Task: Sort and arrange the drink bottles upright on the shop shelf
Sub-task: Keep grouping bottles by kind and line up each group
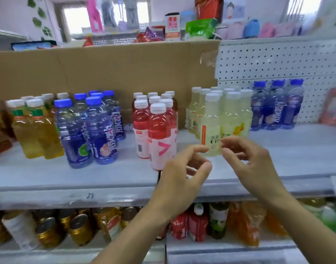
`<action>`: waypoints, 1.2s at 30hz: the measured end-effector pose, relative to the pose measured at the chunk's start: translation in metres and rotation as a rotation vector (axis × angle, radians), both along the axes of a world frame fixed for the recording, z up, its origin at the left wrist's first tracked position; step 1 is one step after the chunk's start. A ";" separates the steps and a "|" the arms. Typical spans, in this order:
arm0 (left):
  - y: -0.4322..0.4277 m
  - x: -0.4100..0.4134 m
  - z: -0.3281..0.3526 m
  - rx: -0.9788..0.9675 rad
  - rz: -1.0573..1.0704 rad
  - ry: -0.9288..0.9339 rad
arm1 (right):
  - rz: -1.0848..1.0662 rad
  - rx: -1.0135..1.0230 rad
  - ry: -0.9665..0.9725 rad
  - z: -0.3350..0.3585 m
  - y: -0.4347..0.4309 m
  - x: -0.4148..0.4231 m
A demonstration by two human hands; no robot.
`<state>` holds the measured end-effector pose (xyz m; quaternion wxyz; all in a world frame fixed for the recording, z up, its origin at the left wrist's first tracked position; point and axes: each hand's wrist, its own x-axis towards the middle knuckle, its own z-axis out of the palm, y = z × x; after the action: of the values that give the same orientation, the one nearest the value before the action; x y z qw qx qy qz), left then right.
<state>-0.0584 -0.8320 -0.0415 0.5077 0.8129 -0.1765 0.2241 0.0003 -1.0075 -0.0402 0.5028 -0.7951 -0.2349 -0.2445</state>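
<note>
Upright drink bottles stand in groups on the grey shop shelf (68, 176): amber tea bottles (35, 130) at the left, blue-capped bottles (87, 128), pink bottles (157, 134) in the middle, pale yellow bottles (213, 121) to the right, and more blue bottles (277, 105) at the back right. My left hand (180, 176) hovers in front of the pink and yellow groups, fingers loosely curled, holding nothing. My right hand (249, 161) hangs just in front of the foremost yellow bottle, fingers relaxed, also holding nothing.
A cardboard sheet (106, 69) lines the back of the shelf, with white pegboard (277, 60) to its right. The lower shelf holds cans (49, 231) and red and orange bottles (197, 223). A red packet (332, 107) sits at the far right.
</note>
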 end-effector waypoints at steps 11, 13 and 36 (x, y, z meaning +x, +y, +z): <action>-0.242 0.192 0.023 -0.199 -0.110 0.286 | -0.125 -0.028 0.194 0.013 -0.222 0.162; -0.265 0.238 0.024 -0.278 -0.038 0.303 | -0.151 -0.015 0.276 0.015 -0.255 0.197; -0.274 0.422 0.012 -0.304 0.441 0.401 | 0.009 0.239 0.512 0.002 -0.304 0.413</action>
<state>0.3634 -1.1057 -0.0292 0.5869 0.7746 0.1423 0.1879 0.4137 -1.3119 -0.0381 0.6372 -0.7649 -0.0732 -0.0593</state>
